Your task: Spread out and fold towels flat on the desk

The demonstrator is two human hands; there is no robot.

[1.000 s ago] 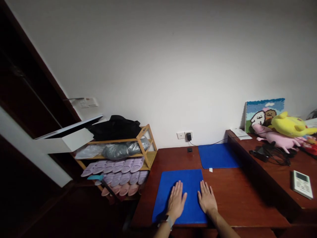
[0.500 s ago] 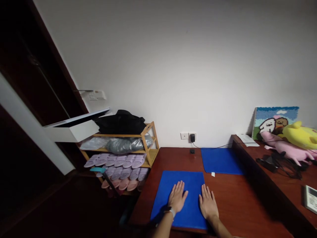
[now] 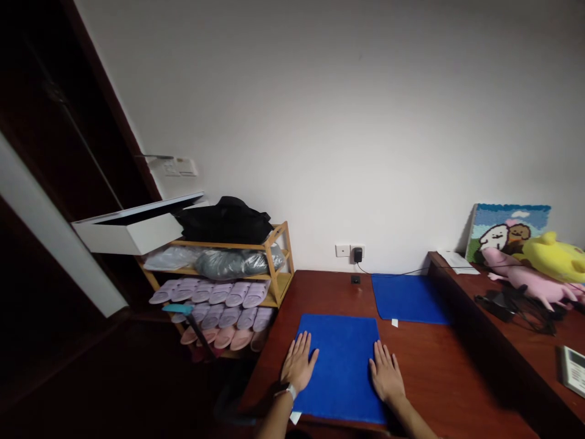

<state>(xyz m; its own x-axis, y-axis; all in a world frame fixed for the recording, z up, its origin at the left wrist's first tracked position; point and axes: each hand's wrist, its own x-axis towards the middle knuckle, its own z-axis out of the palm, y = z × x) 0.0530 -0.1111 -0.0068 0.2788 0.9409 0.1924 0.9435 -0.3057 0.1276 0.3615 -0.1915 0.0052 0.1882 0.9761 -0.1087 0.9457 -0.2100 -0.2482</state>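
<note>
A blue cloth mat [image 3: 342,360] lies flat near the front edge of a dark red wooden table [image 3: 429,372]. My left hand [image 3: 298,367] rests palm down on the mat's left edge, fingers stretched out, a watch on the wrist. My right hand [image 3: 386,376] lies flat on the mat's right edge, fingers spread. Neither hand holds anything. A second blue mat [image 3: 408,297] lies farther back on the table, near the wall.
Left of the table stands a wooden rack [image 3: 274,268] with several pink and lilac slippers [image 3: 219,308], grey bags and a black bag [image 3: 226,221]. A white box [image 3: 130,230] juts out beside it. The raised ledge at right bears plush toys [image 3: 534,271], cables and a remote [image 3: 574,371].
My hands have slid apart from the mat's middle to its left and right edges. The view has shifted slightly.
</note>
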